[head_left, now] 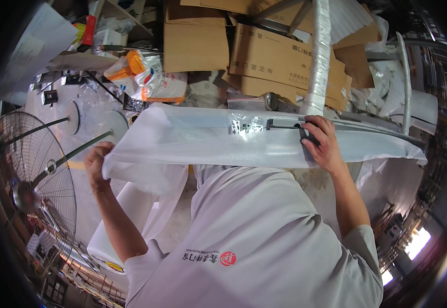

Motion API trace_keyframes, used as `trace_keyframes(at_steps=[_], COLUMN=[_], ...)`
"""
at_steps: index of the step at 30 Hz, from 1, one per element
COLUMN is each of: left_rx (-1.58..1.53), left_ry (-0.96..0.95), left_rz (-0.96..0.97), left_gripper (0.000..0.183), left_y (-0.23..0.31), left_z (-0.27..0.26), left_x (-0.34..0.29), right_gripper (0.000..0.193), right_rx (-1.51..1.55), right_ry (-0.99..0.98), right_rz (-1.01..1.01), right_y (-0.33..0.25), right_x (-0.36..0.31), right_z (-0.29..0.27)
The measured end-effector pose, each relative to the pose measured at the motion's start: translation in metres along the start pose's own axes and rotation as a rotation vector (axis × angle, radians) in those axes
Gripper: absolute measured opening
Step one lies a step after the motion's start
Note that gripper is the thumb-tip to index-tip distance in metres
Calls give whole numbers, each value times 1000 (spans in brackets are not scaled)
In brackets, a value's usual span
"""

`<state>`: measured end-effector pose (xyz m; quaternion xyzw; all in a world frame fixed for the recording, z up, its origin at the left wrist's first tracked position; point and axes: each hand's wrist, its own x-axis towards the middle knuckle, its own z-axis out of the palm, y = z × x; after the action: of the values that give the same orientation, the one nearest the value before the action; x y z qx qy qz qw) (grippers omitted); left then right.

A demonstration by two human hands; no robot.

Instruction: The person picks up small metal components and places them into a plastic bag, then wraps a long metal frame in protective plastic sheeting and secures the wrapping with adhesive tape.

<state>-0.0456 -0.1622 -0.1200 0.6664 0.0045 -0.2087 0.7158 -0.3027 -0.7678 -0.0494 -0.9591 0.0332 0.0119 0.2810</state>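
A sheet of thin white foam wrap (192,146) stretches across in front of me, over a long bundle of profiles whose dark edge (372,128) shows at the right. My left hand (98,163) is closed on the near left corner of the wrap, pulling it up into a fold. On top of the wrap lies a dark metal strip (284,123), and beside it a clear plastic bag (247,124) with small black and white parts. My right hand (323,143) has its fingers and thumb curled around the strip's right end, against the wrap.
A large white roll (114,233) stands by my left side, near a wire-cage fan (33,174). Cardboard boxes (280,59) are stacked beyond the bundle. A plastic-wrapped post (320,51) rises behind it, and an orange-and-white bag (146,77) lies at far left.
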Motion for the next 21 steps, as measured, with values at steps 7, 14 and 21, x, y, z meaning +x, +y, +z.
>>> trace_keyframes(at_steps=[7,14,21], left_rx=[287,233,657], left_ry=[-54,-440,-200], left_rz=[-202,-488,-296], left_gripper=[19,32,28], left_y=[-1,20,25], left_z=[-2,-11,1], left_x=[41,43,24], right_gripper=[42,50,45], right_rx=[12,28,92], right_ry=[-87,-199,-233], right_rz=[31,52,-36], right_y=[4,-35,-38], right_x=[6,31,50], right_z=[4,4,13])
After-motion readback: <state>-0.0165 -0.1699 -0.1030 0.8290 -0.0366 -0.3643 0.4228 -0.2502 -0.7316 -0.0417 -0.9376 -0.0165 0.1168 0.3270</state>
